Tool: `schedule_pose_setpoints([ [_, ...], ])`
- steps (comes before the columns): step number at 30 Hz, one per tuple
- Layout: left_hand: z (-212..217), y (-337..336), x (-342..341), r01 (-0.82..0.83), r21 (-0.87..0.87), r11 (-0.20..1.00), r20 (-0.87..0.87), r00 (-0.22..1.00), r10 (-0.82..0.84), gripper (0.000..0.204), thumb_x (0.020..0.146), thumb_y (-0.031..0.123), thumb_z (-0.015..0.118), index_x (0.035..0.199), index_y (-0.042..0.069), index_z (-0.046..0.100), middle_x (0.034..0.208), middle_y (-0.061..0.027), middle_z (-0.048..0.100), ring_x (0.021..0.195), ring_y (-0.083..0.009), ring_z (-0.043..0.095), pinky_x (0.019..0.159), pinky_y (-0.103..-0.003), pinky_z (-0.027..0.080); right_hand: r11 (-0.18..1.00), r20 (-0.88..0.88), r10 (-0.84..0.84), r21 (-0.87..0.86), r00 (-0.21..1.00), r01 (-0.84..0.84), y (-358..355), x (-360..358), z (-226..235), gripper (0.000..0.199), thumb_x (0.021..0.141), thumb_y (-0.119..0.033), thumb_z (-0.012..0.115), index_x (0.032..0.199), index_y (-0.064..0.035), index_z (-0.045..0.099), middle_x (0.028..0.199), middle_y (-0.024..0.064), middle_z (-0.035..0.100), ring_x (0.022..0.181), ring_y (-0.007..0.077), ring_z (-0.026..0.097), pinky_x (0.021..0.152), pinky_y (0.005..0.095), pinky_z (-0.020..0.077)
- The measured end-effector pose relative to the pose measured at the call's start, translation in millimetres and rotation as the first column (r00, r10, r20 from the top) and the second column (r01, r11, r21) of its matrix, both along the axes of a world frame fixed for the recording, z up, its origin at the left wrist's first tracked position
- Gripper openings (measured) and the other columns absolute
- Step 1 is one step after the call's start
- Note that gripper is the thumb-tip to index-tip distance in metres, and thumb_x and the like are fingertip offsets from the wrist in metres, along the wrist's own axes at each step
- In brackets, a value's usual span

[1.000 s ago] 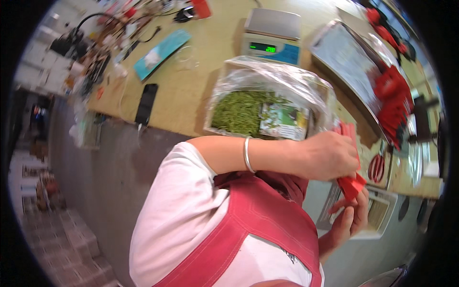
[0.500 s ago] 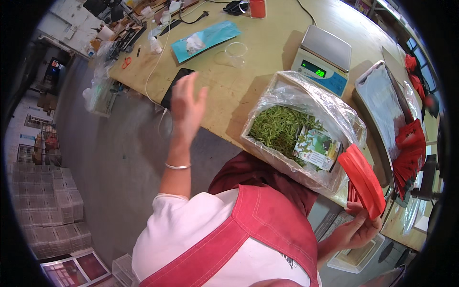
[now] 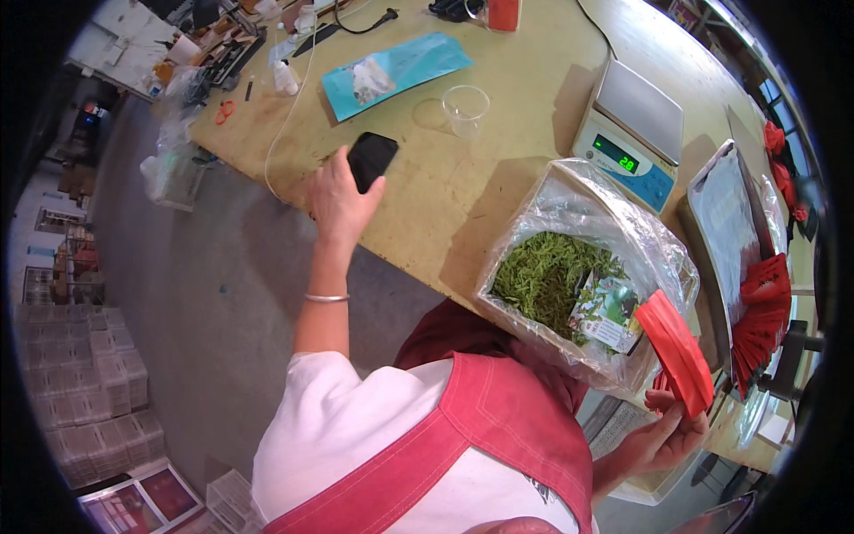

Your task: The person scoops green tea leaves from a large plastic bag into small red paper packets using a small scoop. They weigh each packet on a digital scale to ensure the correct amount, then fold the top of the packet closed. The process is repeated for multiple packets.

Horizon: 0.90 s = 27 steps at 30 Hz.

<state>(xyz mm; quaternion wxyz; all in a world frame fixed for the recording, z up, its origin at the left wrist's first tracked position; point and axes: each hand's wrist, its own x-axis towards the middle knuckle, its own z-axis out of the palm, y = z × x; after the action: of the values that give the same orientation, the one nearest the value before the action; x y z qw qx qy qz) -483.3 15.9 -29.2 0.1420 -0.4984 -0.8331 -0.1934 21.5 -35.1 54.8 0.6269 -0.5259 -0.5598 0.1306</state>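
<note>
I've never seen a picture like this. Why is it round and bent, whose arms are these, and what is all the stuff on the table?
A wide-angle camera on a person's head looks down, so straight edges bend. The arms are the wearer's own; there is no machine. The left hand reaches to a black phone at the edge of the yellow table. The right hand holds a stack of red packets. On the table are a clear bag of green leaves, a small scale, a plastic cup and a blue pouch.
</note>
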Motion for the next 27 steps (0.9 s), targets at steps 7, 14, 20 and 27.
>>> schedule_pose_setpoints([
  [7, 10.6, -1.1, 40.0, 0.065, 0.006, 0.998, 0.172, 0.983, -0.065, 0.105, 0.087, 0.041, 0.082, 0.162, -0.002, 0.023, 0.144, -0.0278, 0.057, 0.13, -0.0396, 0.056, 0.114, -0.052, 0.033, 0.999, 0.008, -0.013, -0.053, 1.0, 0.013, 11.9, -24.2, 2.5, 0.018, 0.108, -0.012, 0.057, 0.121, 0.0005, 0.056, 0.079, 0.0145, 0.072, 0.068, 0.0158, 0.066, 0.065, 0.0258, 0.051],
  [14, 29.7, -37.6, 93.7, 0.391, 0.338, 0.856, 0.337, 0.799, -0.498, 0.066, 0.093, 0.031, 0.078, 0.145, -0.001, 0.054, 0.134, -0.021, 0.064, 0.124, -0.0375, 0.061, 0.108, -0.048, 0.045, 0.988, -0.016, 0.102, -0.113, 0.995, -0.103, 14.7, -38.6, 2.9, 0.016, 0.107, -0.008, 0.058, 0.12, 0.0002, 0.058, 0.087, 0.016, 0.073, 0.069, 0.0165, 0.067, 0.068, 0.026, 0.0532],
  [20, 65.1, -32.6, 158.1, 0.645, 0.594, 0.48, 0.315, 0.363, -0.877, 0.059, 0.094, 0.038, 0.077, 0.137, -0.001, 0.062, 0.134, -0.0168, 0.066, 0.119, -0.0338, 0.064, 0.101, -0.045, 0.051, 0.943, -0.033, 0.213, -0.256, 0.977, -0.214, 7.3, -58.3, 5.5, 0.013, 0.104, -0.003, 0.06, 0.116, 0.0002, 0.059, 0.094, 0.0141, 0.072, 0.073, 0.0178, 0.069, 0.071, 0.0276, 0.0551],
  [27, 71.2, -9.1, 196.4, 0.801, 0.557, 0.219, 0.233, 0.102, -0.967, 0.08, 0.086, 0.06, 0.072, 0.134, -0.004, 0.061, 0.127, -0.019, 0.064, 0.115, -0.0368, 0.063, 0.103, -0.05, 0.049, 0.854, -0.143, 0.356, -0.352, 0.923, -0.384, -9.7, -63.4, 9.4, 0.015, 0.1, -0.001, 0.068, 0.112, 0.0018, 0.06, 0.105, 0.0137, 0.071, 0.082, 0.0178, 0.07, 0.076, 0.0317, 0.058],
])
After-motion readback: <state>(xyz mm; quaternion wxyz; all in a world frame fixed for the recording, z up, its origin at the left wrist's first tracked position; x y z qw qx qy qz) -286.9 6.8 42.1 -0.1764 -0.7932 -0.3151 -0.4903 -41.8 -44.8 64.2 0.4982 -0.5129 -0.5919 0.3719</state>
